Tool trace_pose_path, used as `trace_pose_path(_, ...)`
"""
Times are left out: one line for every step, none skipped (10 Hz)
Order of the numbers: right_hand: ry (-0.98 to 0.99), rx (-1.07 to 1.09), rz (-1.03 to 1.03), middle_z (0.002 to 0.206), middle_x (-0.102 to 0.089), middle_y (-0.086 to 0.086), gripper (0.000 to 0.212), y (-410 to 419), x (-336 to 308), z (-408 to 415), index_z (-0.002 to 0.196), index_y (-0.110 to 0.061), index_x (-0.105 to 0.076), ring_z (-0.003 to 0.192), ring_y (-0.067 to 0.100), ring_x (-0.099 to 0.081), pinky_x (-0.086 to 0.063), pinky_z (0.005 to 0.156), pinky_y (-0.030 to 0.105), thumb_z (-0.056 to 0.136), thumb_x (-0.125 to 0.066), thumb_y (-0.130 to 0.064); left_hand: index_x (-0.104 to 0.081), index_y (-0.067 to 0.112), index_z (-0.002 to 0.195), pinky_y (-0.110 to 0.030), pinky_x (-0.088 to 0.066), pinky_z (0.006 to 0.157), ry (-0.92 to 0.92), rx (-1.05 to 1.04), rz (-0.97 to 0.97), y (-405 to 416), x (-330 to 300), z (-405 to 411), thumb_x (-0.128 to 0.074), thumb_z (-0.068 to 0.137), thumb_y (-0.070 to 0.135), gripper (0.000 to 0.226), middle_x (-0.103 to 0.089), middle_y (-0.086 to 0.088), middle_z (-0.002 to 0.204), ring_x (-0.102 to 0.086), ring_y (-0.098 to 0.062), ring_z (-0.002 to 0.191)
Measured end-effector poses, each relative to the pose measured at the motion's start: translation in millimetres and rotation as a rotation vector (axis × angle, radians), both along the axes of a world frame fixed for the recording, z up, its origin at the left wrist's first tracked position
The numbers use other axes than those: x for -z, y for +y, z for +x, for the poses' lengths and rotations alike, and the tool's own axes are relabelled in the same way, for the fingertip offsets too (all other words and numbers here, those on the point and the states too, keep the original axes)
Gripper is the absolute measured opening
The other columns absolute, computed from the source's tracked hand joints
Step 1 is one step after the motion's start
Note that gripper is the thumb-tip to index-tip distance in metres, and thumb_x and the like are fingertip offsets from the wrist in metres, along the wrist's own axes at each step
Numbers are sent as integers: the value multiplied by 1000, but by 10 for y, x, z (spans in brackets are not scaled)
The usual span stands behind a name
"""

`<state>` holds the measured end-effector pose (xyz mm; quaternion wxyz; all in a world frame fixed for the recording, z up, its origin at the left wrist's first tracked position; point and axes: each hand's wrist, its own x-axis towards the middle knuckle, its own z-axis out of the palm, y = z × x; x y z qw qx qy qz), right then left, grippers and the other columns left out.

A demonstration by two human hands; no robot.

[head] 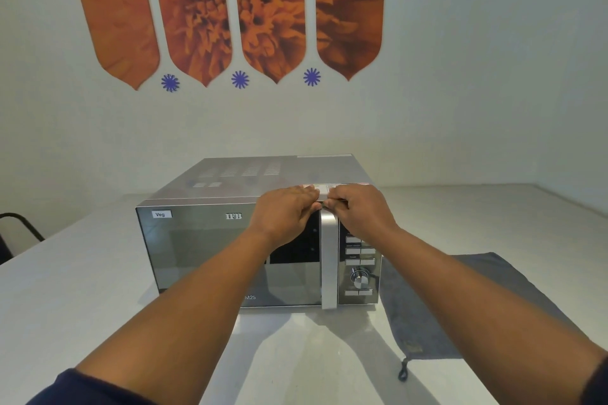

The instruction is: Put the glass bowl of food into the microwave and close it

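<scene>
**Both hands at the door handle, bowl out of sight**

Microwave (230,256) square on the bench (82,289), door shut. Left hand (284,215) and right hand (360,212) side by side at the top of the handle (329,260), fingers (311,196) curled over the door's upper edge. Whether clamped on the handle itself or only resting on it: cannot tell, the fingertips being hidden. No glass bowl anywhere in view, neither on the bench nor on the grey cloth (460,306) lying right of the microwave; behind the mirrored door, cannot tell.

Judged step: opening the door. Best done with one hand gripping the handle lower down, at mid-height, for a straight outward pull. Other hand flat on the top panel, to stop the casing sliding forward on the smooth bench. Slow, steady pull until the latch gives, then door swung fully wide, leaving room for the bowl. Cloth's cord (404,370) well clear of the swing.

Readable writing: "IFB" centred at the door's top; a white sticker reading "Veg" at the upper left corner; "M25" partly showing low on the door, the rest hidden behind the left forearm. Button labels on the control panel (362,273) too small to read.
</scene>
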<state>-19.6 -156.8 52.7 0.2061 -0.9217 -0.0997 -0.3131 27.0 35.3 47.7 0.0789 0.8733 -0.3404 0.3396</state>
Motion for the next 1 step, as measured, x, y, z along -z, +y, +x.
trace_pose_path(12, 7, 22, 65, -59, -9, 31, 14, -29, -8, 78, -19, -67, 63, 10, -53, -42, 57, 32, 95, -62, -44, -70, 24, 102, -31, -50, 58, -52, -31, 99, -12, -74, 11, -42, 102, 45, 35, -75, 6, 100, -70, -23, 95)
